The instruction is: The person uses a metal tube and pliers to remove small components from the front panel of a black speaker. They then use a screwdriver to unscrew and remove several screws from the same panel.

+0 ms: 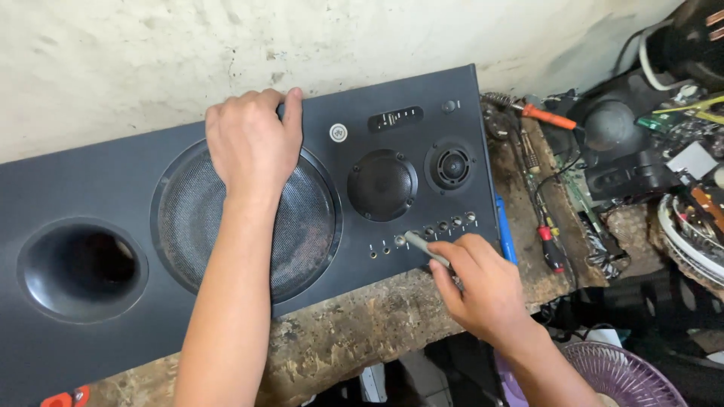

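Note:
A long black speaker cabinet lies face up on a worn wooden bench. My left hand rests on its far edge, above the big mesh-covered woofer. My right hand holds a slim metal tool whose tip meets a small knob in the row of controls along the cabinet's near edge. A mid driver and a small tweeter sit above that row. A round port hole opens at the left.
A soldering iron with an orange handle and a red-handled screwdriver lie on the bench to the right. A blue tool lies beside the cabinet. Black housings, circuit boards and wires crowd the far right. A purple fan grille sits below.

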